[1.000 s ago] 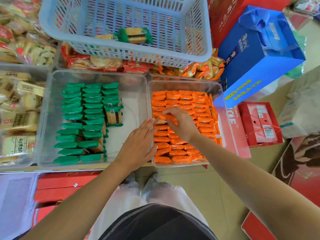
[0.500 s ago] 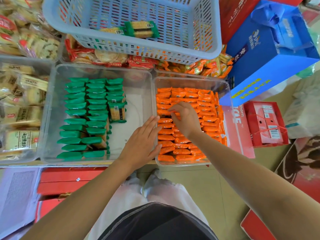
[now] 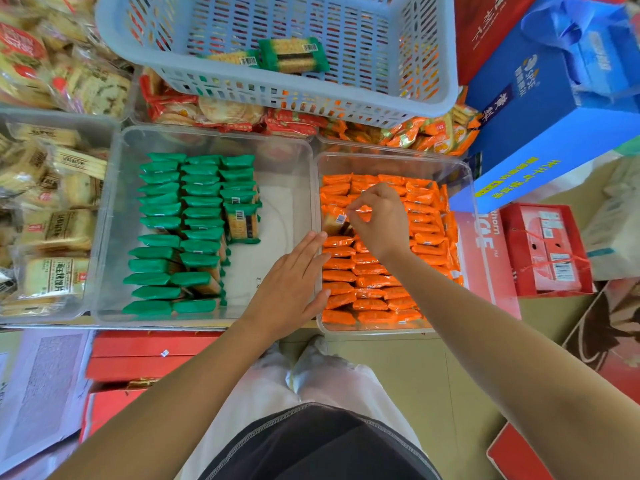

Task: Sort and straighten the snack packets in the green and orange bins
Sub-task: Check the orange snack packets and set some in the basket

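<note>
Crowded shop shelving: right hand [image 3: 381,223] pinches an upturned orange packet [image 3: 333,221] in the orange bin [image 3: 465,188], left column, just left of its knuckles; left hand [image 3: 291,285] lies flat nearby, fingers [image 3: 308,247] straight.

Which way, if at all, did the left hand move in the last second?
No. The left hand still rests against the orange bin's wall facing the green bin.

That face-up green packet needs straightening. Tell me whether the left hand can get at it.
Probably yes. The left hand is open and holds nothing; only bare floor of the green bin lies between it and the face-up green packet.
</note>
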The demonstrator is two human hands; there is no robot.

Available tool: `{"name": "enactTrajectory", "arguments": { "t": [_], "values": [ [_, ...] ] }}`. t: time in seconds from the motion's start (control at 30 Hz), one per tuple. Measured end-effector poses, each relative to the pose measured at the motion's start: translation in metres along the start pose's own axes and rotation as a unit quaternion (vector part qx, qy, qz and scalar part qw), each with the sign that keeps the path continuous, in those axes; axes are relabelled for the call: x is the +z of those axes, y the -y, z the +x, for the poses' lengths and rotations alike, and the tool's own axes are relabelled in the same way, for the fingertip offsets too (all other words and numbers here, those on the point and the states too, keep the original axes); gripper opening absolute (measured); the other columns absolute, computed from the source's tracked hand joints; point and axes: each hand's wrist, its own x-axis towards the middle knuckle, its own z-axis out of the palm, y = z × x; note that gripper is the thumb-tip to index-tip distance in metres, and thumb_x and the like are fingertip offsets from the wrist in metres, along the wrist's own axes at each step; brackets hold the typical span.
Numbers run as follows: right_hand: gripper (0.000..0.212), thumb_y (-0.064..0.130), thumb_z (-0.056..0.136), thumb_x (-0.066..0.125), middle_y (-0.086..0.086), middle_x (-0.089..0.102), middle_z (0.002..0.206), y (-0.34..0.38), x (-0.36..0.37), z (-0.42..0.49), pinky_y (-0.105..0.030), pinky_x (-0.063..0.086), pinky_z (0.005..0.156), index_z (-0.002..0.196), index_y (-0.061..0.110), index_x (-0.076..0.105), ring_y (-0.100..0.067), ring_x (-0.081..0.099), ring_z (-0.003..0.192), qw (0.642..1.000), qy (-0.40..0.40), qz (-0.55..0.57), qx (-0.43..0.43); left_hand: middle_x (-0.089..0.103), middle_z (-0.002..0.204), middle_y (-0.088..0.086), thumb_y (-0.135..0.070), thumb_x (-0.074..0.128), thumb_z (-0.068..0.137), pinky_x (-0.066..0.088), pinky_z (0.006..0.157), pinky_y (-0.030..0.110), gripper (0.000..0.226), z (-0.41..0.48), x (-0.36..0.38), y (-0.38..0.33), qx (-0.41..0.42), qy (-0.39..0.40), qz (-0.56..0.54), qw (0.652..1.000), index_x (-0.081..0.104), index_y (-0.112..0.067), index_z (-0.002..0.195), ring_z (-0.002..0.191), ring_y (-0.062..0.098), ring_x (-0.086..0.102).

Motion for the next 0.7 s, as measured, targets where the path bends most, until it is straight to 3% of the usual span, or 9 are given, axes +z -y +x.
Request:
{"name": "enactTrajectory", "arguments": {
  "t": [0.17, 0.27, 0.37, 0.43, 0.53, 0.6, 0.7],
  "values": [
    [0.008, 0.007, 0.087, 0.065, 0.005, 0.063, 0.082, 0.005, -0.042, 0.004, -0.016, 0.044, 0.072, 0.085, 0.015, 0.065, -0.003, 0.058, 0.078, 0.975, -0.005, 0.202, 0.089, 0.021, 0.161, 0.012, -0.043, 0.037, 0.098, 0.042, 0.107, 0.045, 0.059, 0.0, 0.002, 0.001, 0.006, 0.003, -0.002, 1.0, 0.044, -0.004, 0.142, 0.15, 0.023, 0.017],
    [0.016, 0.004, 0.09, 0.062, 0.007, 0.062, 0.074, 0.005, -0.06, 0.001, -0.018, 0.047, 0.068, 0.082, 0.018, 0.061, -0.002, 0.058, 0.07, 0.943, 0.019, 0.291, 0.162, 0.026, 0.16, 0.01, -0.044, 0.04, 0.097, 0.041, 0.107, 0.045, 0.058, 0.001, 0.0, 0.002, 0.007, -0.008, -0.036, 0.999, 0.046, -0.005, 0.14, 0.149, 0.022, 0.02],
    [0.018, 0.004, 0.092, 0.059, 0.004, 0.065, 0.076, 0.001, -0.069, -0.007, -0.023, 0.053, 0.068, 0.079, 0.016, 0.06, -0.008, 0.062, 0.075, 0.908, 0.032, 0.356, 0.221, 0.034, 0.155, 0.006, -0.045, 0.042, 0.096, 0.035, 0.112, 0.043, 0.059, 0.009, -0.007, -0.005, -0.025, -0.055, -0.12, 0.991, 0.044, -0.009, 0.142, 0.144, 0.02, 0.031],
    [0.018, 0.006, 0.094, 0.059, 0.003, 0.069, 0.08, -0.002, -0.073, -0.014, -0.023, 0.056, 0.069, 0.078, 0.015, 0.061, -0.01, 0.066, 0.081, 0.882, 0.047, 0.396, 0.25, 0.042, 0.148, 0.005, -0.048, 0.045, 0.094, 0.033, 0.11, 0.035, 0.062, 0.022, -0.013, -0.015, -0.089, -0.102, -0.186, 0.973, 0.041, -0.01, 0.142, 0.135, 0.018, 0.039],
    [0.018, 0.009, 0.096, 0.057, 0.005, 0.073, 0.081, -0.003, -0.075, -0.024, -0.024, 0.055, 0.07, 0.08, 0.014, 0.06, -0.011, 0.07, 0.083, 0.857, 0.079, 0.436, 0.263, 0.054, 0.129, -0.004, -0.048, 0.055, 0.091, 0.041, 0.086, 0.021, 0.06, 0.044, -0.025, -0.032, -0.205, -0.115, -0.336, 0.912, 0.041, -0.013, 0.139, 0.11, 0.006, 0.053],
    [0.018, 0.012, 0.097, 0.055, 0.001, 0.073, 0.085, -0.006, -0.076, -0.028, -0.027, 0.056, 0.071, 0.081, 0.015, 0.06, -0.017, 0.07, 0.087, 0.849, 0.088, 0.451, 0.261, 0.061, 0.115, -0.008, -0.035, 0.062, 0.094, 0.046, 0.078, 0.024, 0.041, 0.053, -0.027, -0.038, -0.231, -0.107, -0.419, 0.872, 0.049, -0.018, 0.129, 0.097, 0.006, 0.059],
    [0.015, 0.021, 0.097, 0.057, -0.008, 0.069, 0.099, -0.011, -0.078, -0.03, -0.039, 0.056, 0.081, 0.086, 0.023, 0.067, -0.028, 0.066, 0.102, 0.849, 0.108, 0.454, 0.246, 0.067, 0.107, -0.007, -0.029, 0.064, 0.091, 0.054, 0.079, 0.039, 0.014, 0.055, -0.025, -0.038, -0.204, -0.099, -0.454, 0.862, 0.061, -0.03, 0.105, 0.096, 0.017, 0.065]
  ]
}}
